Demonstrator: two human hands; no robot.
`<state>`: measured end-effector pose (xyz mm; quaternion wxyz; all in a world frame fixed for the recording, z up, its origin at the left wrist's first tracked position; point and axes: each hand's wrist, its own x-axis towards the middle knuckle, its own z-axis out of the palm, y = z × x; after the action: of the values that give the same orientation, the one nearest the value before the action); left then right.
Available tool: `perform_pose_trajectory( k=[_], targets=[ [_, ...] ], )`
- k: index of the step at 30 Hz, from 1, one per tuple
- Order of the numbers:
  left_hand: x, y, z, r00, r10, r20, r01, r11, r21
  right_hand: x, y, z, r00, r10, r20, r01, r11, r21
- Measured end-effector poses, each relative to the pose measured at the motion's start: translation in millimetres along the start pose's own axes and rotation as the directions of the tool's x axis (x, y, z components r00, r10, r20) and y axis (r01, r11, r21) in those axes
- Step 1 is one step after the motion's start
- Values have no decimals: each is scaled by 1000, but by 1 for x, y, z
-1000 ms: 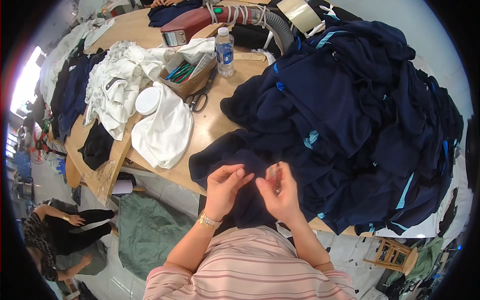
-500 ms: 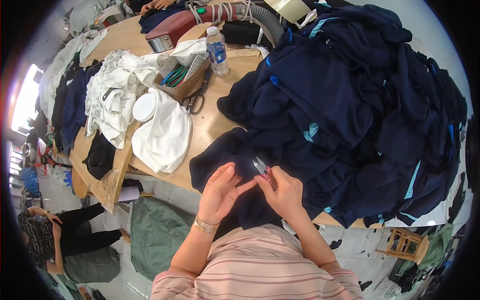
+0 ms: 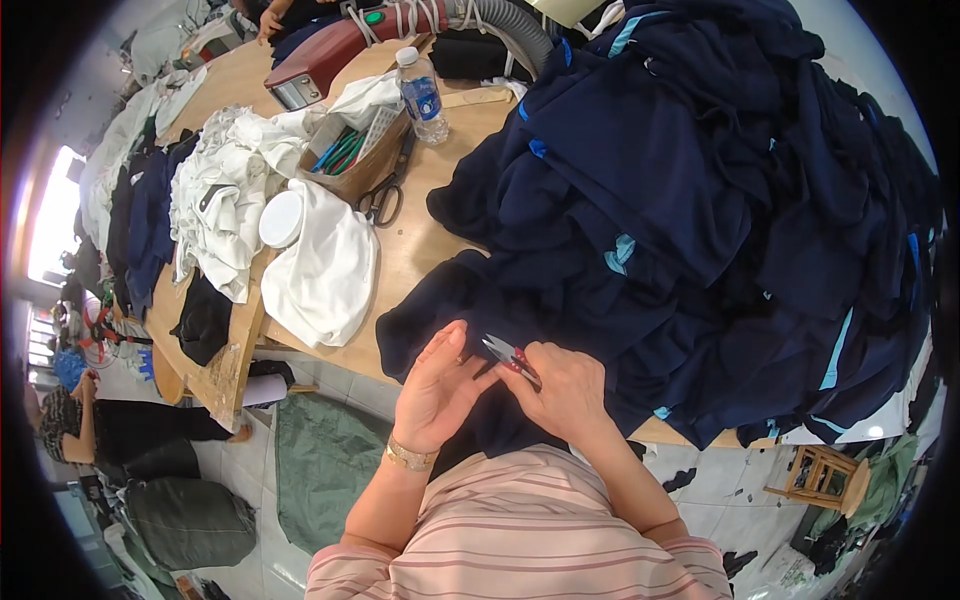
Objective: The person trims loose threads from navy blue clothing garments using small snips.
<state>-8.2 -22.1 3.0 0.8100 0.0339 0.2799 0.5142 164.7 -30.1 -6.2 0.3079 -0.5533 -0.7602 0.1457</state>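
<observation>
Shut around red-handled thread snips (image 3: 502,351), my right hand (image 3: 566,388) points their metal blades up and to the left. The blades look parted. My left hand (image 3: 436,390) is open, palm turned inward, with a finger reaching close to the right thumb and the snips. I cannot make out any thread between the hands. Both are over the near edge of a large heap of navy garments (image 3: 640,200), which carries light blue strips such as the one at its middle (image 3: 620,254).
On the wooden table (image 3: 425,225) are white cloth (image 3: 325,290), a round white lid (image 3: 281,220), black scissors (image 3: 382,203), a box of pens (image 3: 365,175), a water bottle (image 3: 424,100) and a red machine (image 3: 350,52). A person (image 3: 85,425) is at lower left; a stool (image 3: 822,478) stands right.
The snips have swung further left, toward my left palm. My left hand has barely moved. The person at lower left has shifted from sitting to a more upright pose, and my view has moved slightly.
</observation>
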Motion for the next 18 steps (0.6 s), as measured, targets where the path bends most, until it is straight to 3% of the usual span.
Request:
perform_pose_trajectory(
  k=[7,18],
  targets=[
    [1,1,-3,996,-10,83,7,999,43,-3,-1,-1,1000,-10,-8,10,1000,-10],
    [0,-1,4,1000,-1,7,1,1000,23,-3,1,0,999,-14,-31,14,1000,14]
  ],
)
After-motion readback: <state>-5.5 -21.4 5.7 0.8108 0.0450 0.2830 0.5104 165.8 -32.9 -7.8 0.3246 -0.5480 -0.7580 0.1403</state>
